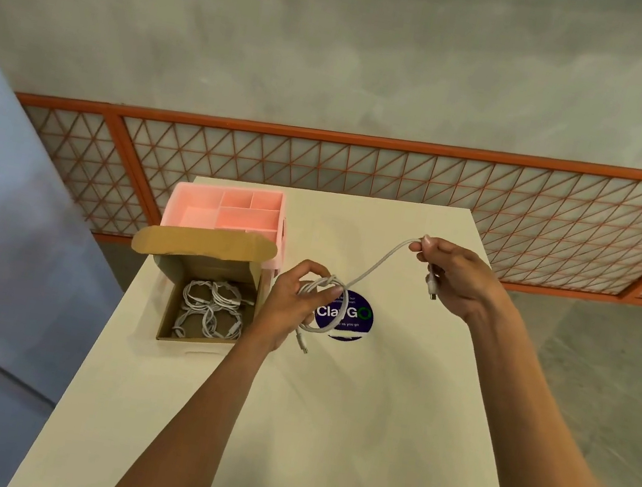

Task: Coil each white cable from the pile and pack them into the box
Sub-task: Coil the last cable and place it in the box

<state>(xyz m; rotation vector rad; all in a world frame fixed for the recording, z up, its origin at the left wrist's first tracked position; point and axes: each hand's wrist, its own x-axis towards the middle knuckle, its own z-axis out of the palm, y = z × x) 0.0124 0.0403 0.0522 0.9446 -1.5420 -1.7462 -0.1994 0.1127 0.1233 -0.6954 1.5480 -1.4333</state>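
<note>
Left hand point(299, 297), centre frame: fingers and thumb curled round a small loop of the white cable point(374, 267), loop held tight at the fingertips. One plug end point(304, 346) dangles just below that hand, off the table.

Right hand point(455, 278), right of centre and a bit higher: thumb and forefinger pinch the same cable close to its other end. Other fingers are loosely curled. That plug point(432, 291) hangs down in front of the palm.

Cable runs in a slack S-curve from the left-hand loop up to the right-hand pinch, all in the air above the white table point(321, 434).

Under the left hand's loop: round blue sticker point(359, 322) on the tabletop, partly covered.

Left of the left hand, just beside it: open cardboard box point(208, 269), flap folded back. Several coiled white cables point(211, 305) lie inside on the bottom.

Behind the box, touching it or nearly so: pink divided tray point(230, 219), upper left of the table.

Beyond the table: orange lattice panel point(406, 181) across the frame.
</note>
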